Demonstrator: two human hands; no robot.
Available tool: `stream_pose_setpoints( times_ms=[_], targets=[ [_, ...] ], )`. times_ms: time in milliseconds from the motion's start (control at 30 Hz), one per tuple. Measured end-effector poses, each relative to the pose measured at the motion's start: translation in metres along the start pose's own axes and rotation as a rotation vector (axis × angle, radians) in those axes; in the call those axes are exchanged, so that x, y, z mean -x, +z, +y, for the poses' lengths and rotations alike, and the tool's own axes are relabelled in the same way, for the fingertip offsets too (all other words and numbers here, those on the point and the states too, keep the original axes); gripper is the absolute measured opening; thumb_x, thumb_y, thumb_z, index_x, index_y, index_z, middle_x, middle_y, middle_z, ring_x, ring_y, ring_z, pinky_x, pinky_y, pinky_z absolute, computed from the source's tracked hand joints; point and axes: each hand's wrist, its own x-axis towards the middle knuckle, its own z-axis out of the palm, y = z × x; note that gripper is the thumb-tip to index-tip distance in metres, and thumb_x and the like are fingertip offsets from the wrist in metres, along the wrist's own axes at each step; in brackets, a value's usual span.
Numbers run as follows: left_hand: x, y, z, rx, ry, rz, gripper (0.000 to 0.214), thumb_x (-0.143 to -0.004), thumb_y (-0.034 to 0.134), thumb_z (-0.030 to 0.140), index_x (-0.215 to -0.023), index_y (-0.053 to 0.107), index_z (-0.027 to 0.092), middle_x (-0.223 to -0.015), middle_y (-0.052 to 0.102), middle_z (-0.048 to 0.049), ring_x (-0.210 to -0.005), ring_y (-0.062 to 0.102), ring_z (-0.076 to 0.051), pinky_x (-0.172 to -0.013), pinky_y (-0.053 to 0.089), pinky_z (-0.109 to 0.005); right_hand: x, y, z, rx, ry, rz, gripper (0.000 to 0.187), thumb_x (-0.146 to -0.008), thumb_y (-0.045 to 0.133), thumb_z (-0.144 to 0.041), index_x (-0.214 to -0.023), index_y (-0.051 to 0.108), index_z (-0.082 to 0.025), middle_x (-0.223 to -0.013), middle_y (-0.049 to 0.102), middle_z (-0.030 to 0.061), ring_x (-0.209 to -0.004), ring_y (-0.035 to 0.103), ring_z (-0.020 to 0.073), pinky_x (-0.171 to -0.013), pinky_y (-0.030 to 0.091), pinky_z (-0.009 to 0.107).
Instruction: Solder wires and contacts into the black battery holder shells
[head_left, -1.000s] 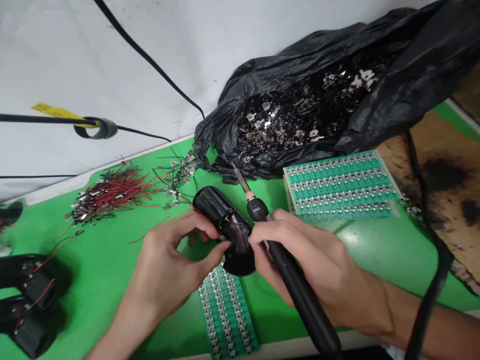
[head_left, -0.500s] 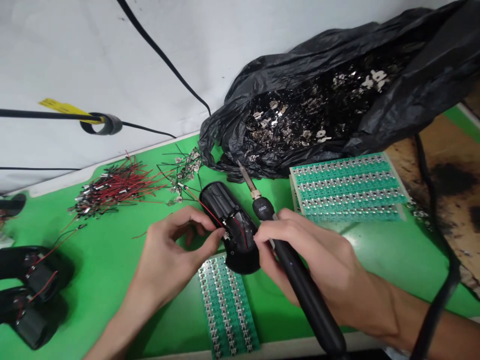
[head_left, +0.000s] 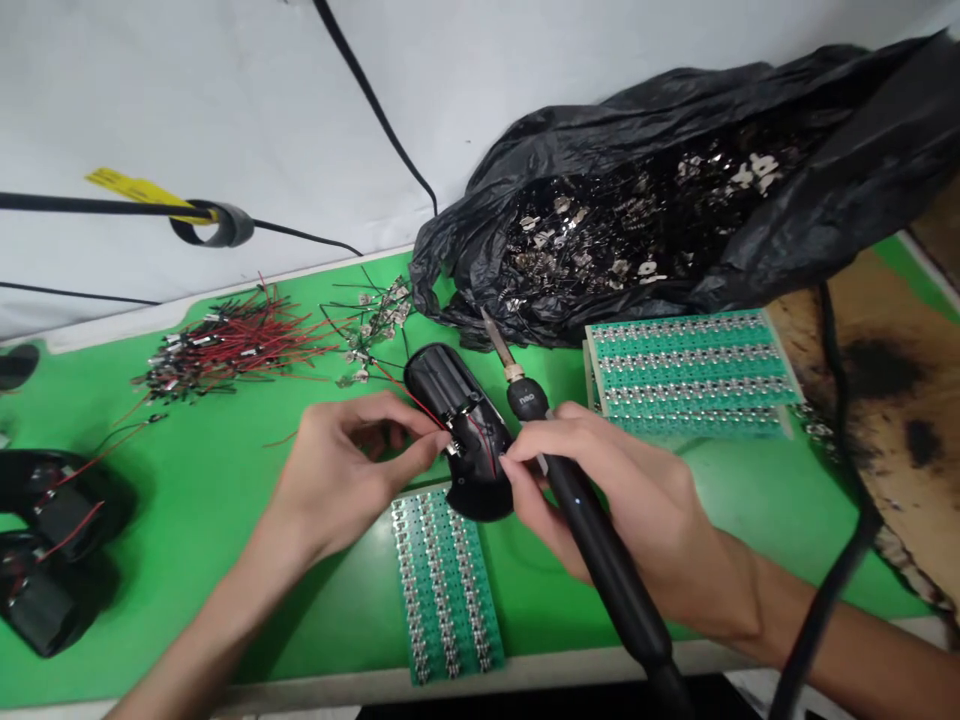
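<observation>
A black plastic housing [head_left: 484,490] with a ribbed end and a rounded end lies open side up, its rounded end over the top of a green circuit board panel [head_left: 448,590]. My left hand [head_left: 356,470] reaches in from the left, thumb and index finger pinched on a small metal part [head_left: 453,449] at the housing's inner edge. A red wire [head_left: 420,402] runs past these fingertips. In my right hand [head_left: 622,490] is a black soldering iron [head_left: 592,540], its tip pointing up and away, clear of the housing. The right thumb and index fingertips meet at the housing's right edge.
Behind stands a black plastic bag [head_left: 525,140] of small metal pieces. Stacked circuit board panels [head_left: 690,370] lie at right, beside a scorched wooden board [head_left: 862,400]. A pile of red and black wires [head_left: 232,345] and two more black housings [head_left: 45,590] are at left. The iron's cable [head_left: 825,610] crosses the right side.
The whole view has shifted slightly. Both hands, the housing and the soldering iron keep nearly the same places relative to each other.
</observation>
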Motion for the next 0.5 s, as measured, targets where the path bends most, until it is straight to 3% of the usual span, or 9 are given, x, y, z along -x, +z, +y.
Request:
stream_pose_setpoints(
  times_ms=[200, 367, 500],
  targets=[
    [-0.006, -0.009, -0.005, 0.106, -0.04, -0.102, 0.027, -0.076, 0.089, 0.044, -0.082, 0.083, 0.018, -0.081, 0.08, -0.0061, -0.067, 0.065, -0.015, -0.059, 0.05, -0.025, -0.002, -0.002, 0.001, 0.06, -0.008, 0.016, 0.025, -0.101, 0.068, -0.001, -0.116, 0.062, -0.021, -0.094, 0.069, -0.0012, -0.083, 0.07, 0.0119, -0.078, 0.06, 0.023],
    [-0.003, -0.008, -0.009, 0.273, -0.05, -0.102, 0.04, -0.072, 0.093, 0.043, -0.088, 0.068, 0.016, -0.086, 0.078, -0.006, -0.071, 0.068, -0.014, -0.063, 0.056, -0.024, -0.003, -0.003, 0.002, 0.075, 0.02, 0.036, 0.023, -0.101, 0.069, -0.002, -0.114, 0.063, -0.02, -0.089, 0.06, -0.0042, -0.076, 0.064, 0.0073, -0.075, 0.057, 0.019],
    [-0.001, 0.002, -0.01, 0.442, -0.133, -0.12, 0.056, -0.074, 0.093, 0.04, -0.109, 0.052, 0.021, -0.081, 0.075, -0.0008, -0.059, 0.063, -0.011, -0.049, 0.05, -0.019, -0.001, -0.003, 0.002, 0.079, 0.018, 0.014, 0.023, -0.102, 0.068, -0.002, -0.115, 0.063, -0.02, -0.089, 0.06, -0.0042, -0.075, 0.061, 0.0063, -0.073, 0.056, 0.019]
  ],
)
